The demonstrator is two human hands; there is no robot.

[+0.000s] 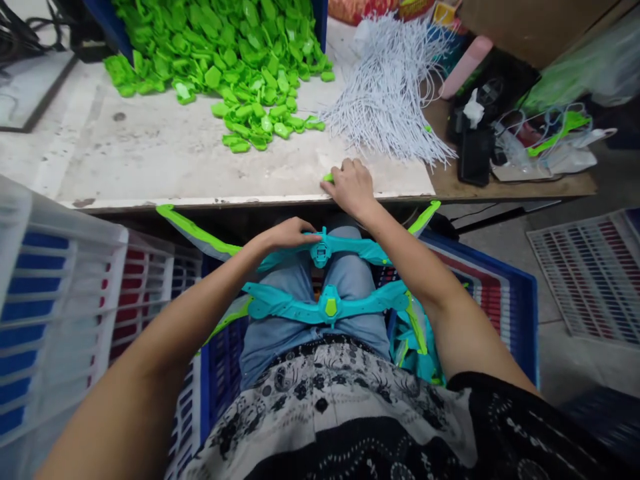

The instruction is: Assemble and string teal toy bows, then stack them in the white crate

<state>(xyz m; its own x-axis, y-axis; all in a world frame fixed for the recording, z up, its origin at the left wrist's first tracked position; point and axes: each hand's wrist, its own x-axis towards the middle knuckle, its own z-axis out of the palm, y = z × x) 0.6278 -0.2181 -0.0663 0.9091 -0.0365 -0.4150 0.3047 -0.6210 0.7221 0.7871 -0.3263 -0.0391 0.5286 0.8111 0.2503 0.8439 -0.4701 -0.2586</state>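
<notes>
Two toy bows in teal and green plastic lie across my lap. My left hand [293, 233] is closed on the teal middle of the farther toy bow [357, 248], left of its centre piece. The nearer toy bow [287, 303] has a green cap at its centre and lies closer to my waist, untouched. At the table's front edge my right hand [351, 187] pinches a small green plastic piece [328, 178], mostly covered by the fingers. A heap of similar green plastic pieces [250, 53] spreads over the table farther back.
White cords [395, 93] lie bundled on the table [150, 153], right of the green heap. A black phone [475, 157] rests near the right edge. Plastic crates stand at both sides: a white crate [115, 240] left, a blue crate [525, 307] right with more teal parts.
</notes>
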